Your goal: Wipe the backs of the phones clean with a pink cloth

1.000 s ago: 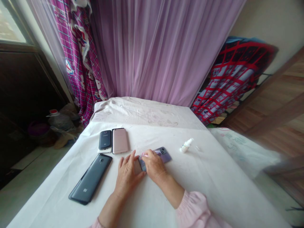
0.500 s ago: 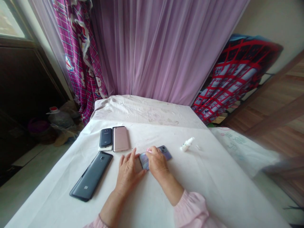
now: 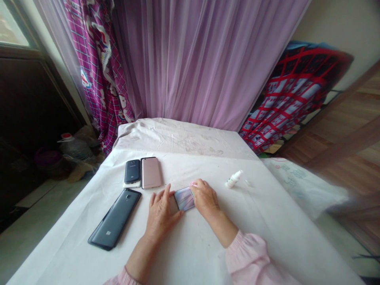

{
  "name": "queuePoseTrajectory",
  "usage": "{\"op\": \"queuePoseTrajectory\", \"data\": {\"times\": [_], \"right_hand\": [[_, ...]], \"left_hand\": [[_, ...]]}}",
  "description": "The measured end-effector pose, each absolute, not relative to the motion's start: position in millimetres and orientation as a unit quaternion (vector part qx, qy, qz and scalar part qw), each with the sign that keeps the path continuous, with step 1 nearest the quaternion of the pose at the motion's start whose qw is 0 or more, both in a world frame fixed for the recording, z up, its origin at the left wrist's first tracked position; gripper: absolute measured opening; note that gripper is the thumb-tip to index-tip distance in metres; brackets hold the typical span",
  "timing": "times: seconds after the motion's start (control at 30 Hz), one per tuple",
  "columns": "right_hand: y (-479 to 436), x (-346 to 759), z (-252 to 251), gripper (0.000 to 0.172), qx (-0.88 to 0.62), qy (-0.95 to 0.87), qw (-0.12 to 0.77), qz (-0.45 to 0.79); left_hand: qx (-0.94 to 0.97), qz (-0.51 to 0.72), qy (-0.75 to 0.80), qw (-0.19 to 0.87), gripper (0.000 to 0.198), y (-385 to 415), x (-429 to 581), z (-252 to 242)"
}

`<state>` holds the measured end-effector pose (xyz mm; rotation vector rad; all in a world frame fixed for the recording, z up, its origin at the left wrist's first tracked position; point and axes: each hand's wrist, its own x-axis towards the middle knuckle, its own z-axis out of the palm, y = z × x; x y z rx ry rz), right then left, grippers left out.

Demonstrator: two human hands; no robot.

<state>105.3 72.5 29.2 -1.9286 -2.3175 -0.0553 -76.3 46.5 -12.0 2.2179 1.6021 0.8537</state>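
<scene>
A shiny lilac-blue phone (image 3: 184, 199) lies flat on the white-covered table. My left hand (image 3: 160, 210) grips its left end, with the thumb along the near edge and the fingers at the far side. Over the right end, my right hand (image 3: 205, 198) is closed on a small pink cloth (image 3: 193, 183) that presses against the phone's back. That hand covers the camera end of the phone, and most of the cloth is hidden in its fingers.
Left of my hands lie a large dark phone (image 3: 115, 219), a rose-gold phone (image 3: 151, 173) and a small black phone (image 3: 132, 171) resting on something white. A white spray bottle (image 3: 234, 179) stands at the right, beside a small clear cap (image 3: 248, 183). Purple curtains (image 3: 190, 59) hang behind the table.
My right hand has slid to the right along the phone with the pink cloth, uncovering the phone's middle and covering its camera end. My left hand stays in place.
</scene>
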Motion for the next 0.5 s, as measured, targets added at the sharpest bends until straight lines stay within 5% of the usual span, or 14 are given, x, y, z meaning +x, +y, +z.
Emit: {"op": "queuePoseTrajectory", "data": {"times": [0.5], "right_hand": [[64, 52, 28, 0.030, -0.606, -0.789, 0.096, 0.030]], "left_hand": [[0.768, 0.296, 0.552, 0.132, 0.090, 46, -75, -9]]}}
